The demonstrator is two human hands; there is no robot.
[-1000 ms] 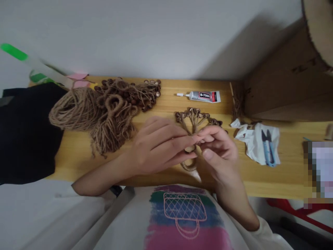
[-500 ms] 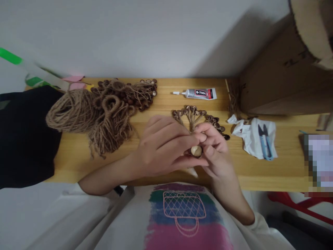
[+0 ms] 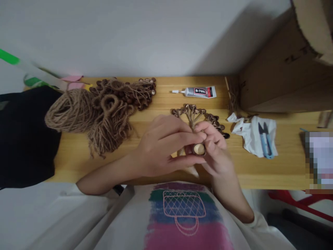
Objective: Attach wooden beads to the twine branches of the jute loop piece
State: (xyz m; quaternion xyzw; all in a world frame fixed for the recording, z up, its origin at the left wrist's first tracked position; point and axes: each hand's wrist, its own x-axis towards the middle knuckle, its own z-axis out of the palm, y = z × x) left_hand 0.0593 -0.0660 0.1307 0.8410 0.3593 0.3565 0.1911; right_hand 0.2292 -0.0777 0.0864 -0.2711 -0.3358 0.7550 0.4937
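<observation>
A small brown shell with a pale round inside (image 3: pixel 199 149) sits between both hands, its pale side facing up. My left hand (image 3: pixel 165 147) reaches across from the left, its fingers closed round the shell. On the right, my right hand (image 3: pixel 217 149) has its thumb and fingertips pressed together against the shell's right side. Just beyond the fingers lies a fan of twine strands with brown shells at their ends (image 3: pixel 191 113). More dark shells (image 3: pixel 217 123) lie to the right of the fan. A pale tapered tuft (image 3: pixel 191 171) shows beneath the hands.
Twine ball (image 3: pixel 71 111), corded bundles (image 3: pixel 111 121) and black cloth (image 3: pixel 26 139) lie left. A glue tube (image 3: pixel 200 92) is at the back. Blue snips (image 3: pixel 265 142) rest on white plastic (image 3: pixel 249 139) at right, before a cardboard box (image 3: pixel 281 80); a blurred screen (image 3: pixel 321 156) is far right.
The shell has shifted slightly right and shows more of its brown side. The fingers of my left hand have spread a little, leaving a gap above the thumb.
</observation>
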